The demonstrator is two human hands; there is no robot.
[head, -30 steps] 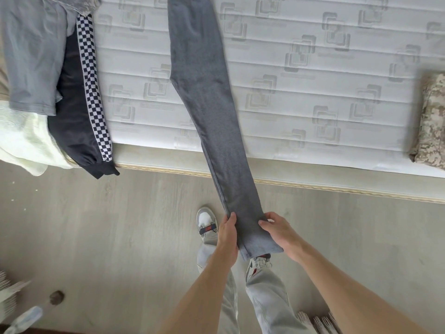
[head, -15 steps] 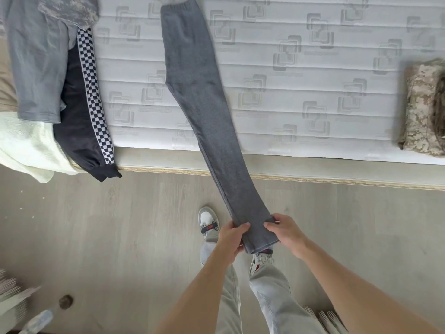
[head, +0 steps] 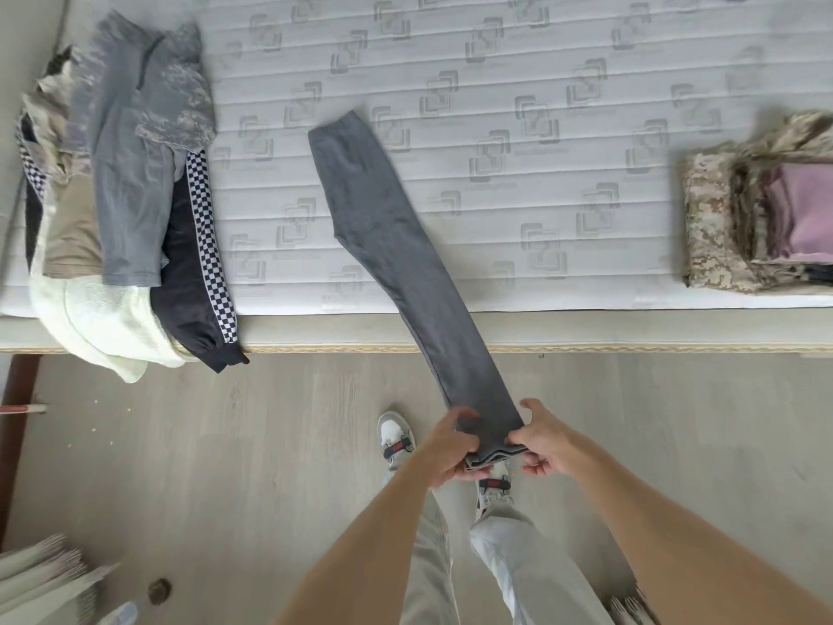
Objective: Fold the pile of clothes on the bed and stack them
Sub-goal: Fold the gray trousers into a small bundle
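Quilted white mattress [head: 496, 142] with a stitched square pattern spans the bed above pale wood-grain flooring [head: 225, 466]. At its left edge lies a rumpled pile of clothes [head: 130, 209]; at right, a folded camouflage stack [head: 721, 227]. Long, narrow grey trousers [head: 405, 263], soft knit, stretch from mattress over the edge. Left hand [head: 444, 448] and right hand [head: 543, 437] both pinch the layered cuff ends.

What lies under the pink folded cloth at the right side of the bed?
The pink cloth lies on a folded stack with a camouflage garment at the bottom. The middle layers show only thin edges; what they are is hidden.
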